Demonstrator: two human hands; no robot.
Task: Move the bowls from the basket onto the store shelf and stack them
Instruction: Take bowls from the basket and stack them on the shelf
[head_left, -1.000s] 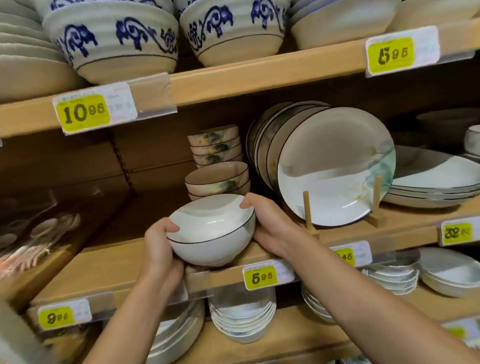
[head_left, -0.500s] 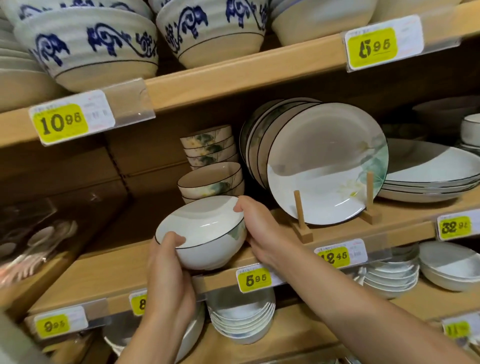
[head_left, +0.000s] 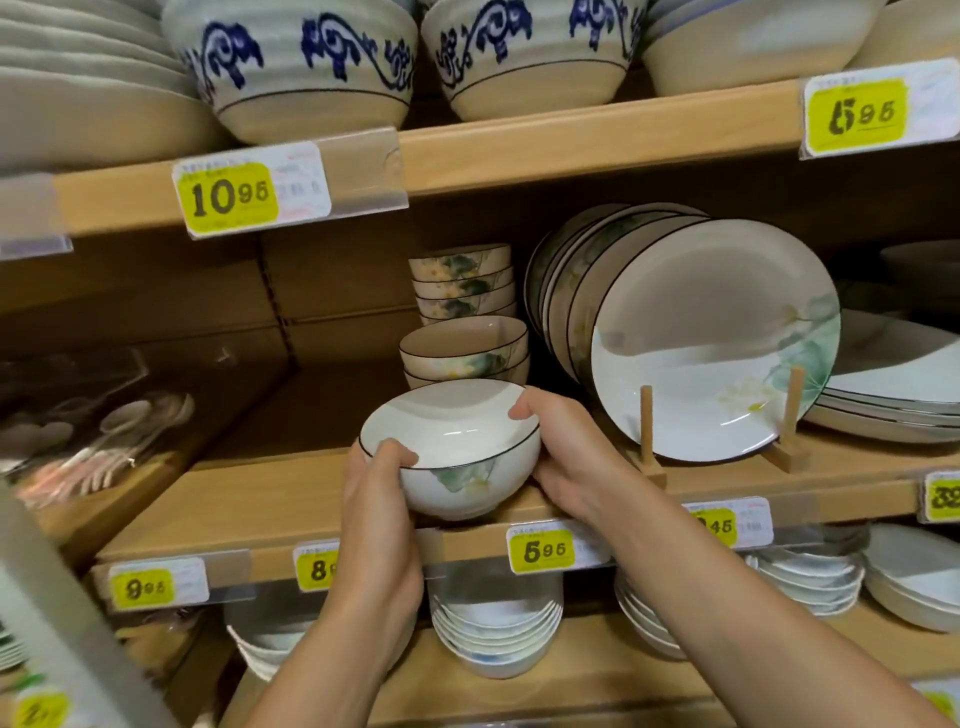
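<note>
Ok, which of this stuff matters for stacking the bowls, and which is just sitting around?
Part of the job: white bowl, gripped by the left hand and right hand; short stack of matching bowls behind it; middle shelf.
Just there: upright plates on a wooden stand; blue-patterned bowls above; price tags.

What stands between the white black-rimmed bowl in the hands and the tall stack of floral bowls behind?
A short stack of black-rimmed floral bowls, shown in the head view.

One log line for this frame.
left hand: grips bowl | right hand: grips bowl | bowl: at shelf front, unstacked
</note>
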